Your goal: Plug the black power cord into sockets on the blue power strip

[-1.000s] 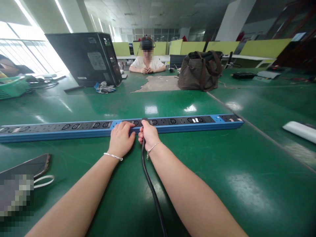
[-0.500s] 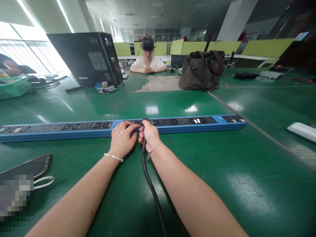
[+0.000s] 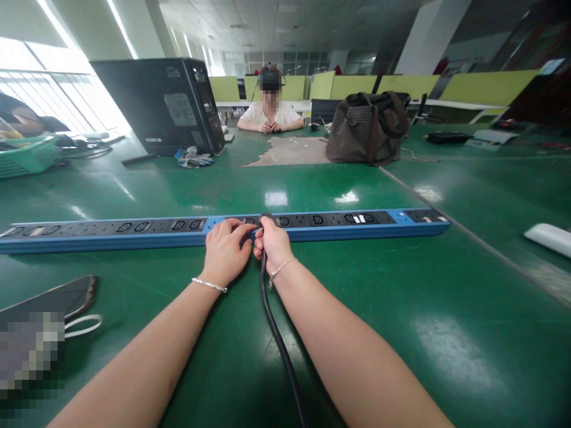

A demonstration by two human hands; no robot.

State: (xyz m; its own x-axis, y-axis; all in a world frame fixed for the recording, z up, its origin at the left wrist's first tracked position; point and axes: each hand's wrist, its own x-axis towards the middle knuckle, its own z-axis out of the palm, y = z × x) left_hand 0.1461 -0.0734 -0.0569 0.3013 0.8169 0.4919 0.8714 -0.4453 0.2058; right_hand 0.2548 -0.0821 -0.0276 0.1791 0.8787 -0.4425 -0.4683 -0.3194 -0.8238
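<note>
A long blue power strip with black sockets lies across the green table. My left hand rests on it near the middle, fingers curved over its top and thumb at the front side, steadying it. Just right of that, my right hand is closed around a black power plug, held against the strip's socket face. Most of the plug is hidden by my fingers, and I cannot tell how deep it sits. Its black cable runs down from my right hand between my forearms towards me.
At the left lies a phone beside a blurred object with a white loop. Farther back stand a black computer case, gloves, a green basket and a brown bag. A person sits opposite, hands together.
The whole view has shifted slightly, so things appear a little farther right. Both hands keep the same hold on the strip and plug.
</note>
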